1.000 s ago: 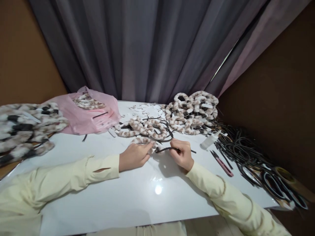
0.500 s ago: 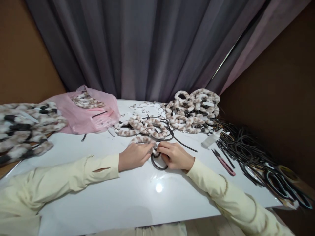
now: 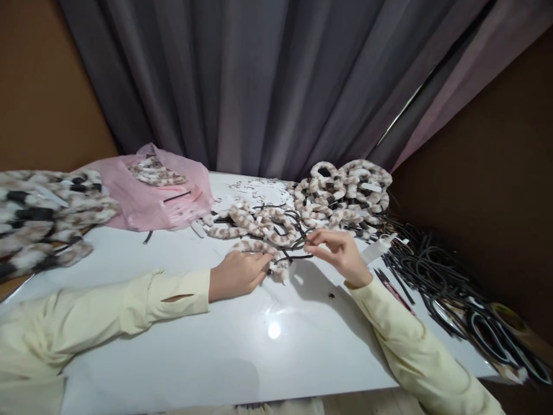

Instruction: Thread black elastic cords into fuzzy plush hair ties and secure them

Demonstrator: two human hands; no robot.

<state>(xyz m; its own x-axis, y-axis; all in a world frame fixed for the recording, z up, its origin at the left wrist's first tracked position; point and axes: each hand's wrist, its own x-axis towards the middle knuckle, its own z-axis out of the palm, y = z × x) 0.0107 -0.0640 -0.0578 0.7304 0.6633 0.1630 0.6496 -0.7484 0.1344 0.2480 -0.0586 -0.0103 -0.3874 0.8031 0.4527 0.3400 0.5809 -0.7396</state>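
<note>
My left hand (image 3: 239,273) is closed on a fuzzy white-and-brown tube (image 3: 250,245), which curves on the table around my fingertips. A thin black cord (image 3: 297,257) runs rightward from the tube's end to my right hand (image 3: 334,252). The right fingers are pinched together at the cord's far end, raised a little over the table; the exact grip is partly hidden. Just beyond both hands lie several fuzzy rings (image 3: 276,226) with loose black cords among them. A small dark bit (image 3: 331,295) lies on the table below my right hand.
At the left are a pink plastic bag (image 3: 129,199) and a heap of fuzzy tubes (image 3: 38,230). More fuzzy rings (image 3: 345,187) are piled at back right. A glue bottle (image 3: 377,249), pink-handled snips (image 3: 395,291) and tangled black cords (image 3: 436,265) lie right.
My right hand has moved right and slightly up, away from my left. The black cord that hung in a loop below the hands now stretches between them. The small dark bit has come into view.
</note>
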